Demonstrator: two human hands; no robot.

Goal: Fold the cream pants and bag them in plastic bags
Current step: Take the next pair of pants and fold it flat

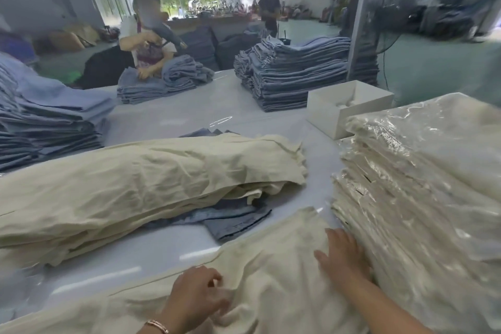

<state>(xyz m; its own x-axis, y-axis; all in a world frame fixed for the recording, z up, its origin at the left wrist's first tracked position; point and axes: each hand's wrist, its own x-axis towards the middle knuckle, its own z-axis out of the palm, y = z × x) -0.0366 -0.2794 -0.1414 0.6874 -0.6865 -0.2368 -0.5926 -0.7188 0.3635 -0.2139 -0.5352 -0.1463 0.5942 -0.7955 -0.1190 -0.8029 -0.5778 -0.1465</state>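
Observation:
A pair of cream pants (271, 274) lies spread on the white table right in front of me. My left hand (198, 295) rests on the cloth with its fingers curled into a fold near the middle. My right hand (341, 257) lies flat on the pants, fingers straight, beside a tall stack of cream pants in plastic bags (423, 192) at the right. A loose pile of unbagged cream pants (141, 179) stretches across the left and centre of the table.
Blue-grey pants (230, 222) poke out from under the cream pile. Stacks of blue garments (292, 73) stand at the back and far left (46, 122). A white open box (347, 106) sits behind the bagged stack. A person (146, 35) works across the table.

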